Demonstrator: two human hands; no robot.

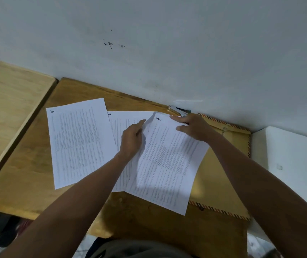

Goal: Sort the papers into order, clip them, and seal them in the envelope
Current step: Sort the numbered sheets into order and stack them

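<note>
**Mia:** How far along is the job?

**Ben:** I think it is near the start. The papers are not in one pile yet. One sheet (78, 144) marked 5 lies alone on the desk (28, 183), at about 9 o'clock from the hands. A middle sheet (124, 118) peeks out from under it and under the left hand (131, 141). A third sheet (167, 164) lies at about 3 o'clock from the left hand.

**Mia:** What are the hands doing?

**Ben:** The left hand lies on the middle sheet. Its first finger points at the top left corner of the third sheet, and that corner is curled up. I cannot tell if it pinches the corner. The right hand (195, 127) lies with straight fingers on the top edge of the third sheet. It presses and does not grab.

**Mia:** Which way do the papers point?

**Ben:** Their long sides run away from the person, toward the wall. The sheet marked 5 leans toward 11 o'clock. The third sheet leans toward 1 o'clock. The number marks sit at the far ends.

**Mia:** What is left?

**Ben:** Nearly all of it, I think. Stack them in order, clip them, then seal them. The envelope (229, 164) lies flat under the third sheet, at 3 o'clock. Something small (180, 111) lies by the wall at 12 o'clock. It may be the clip, but I cannot tell.
</note>
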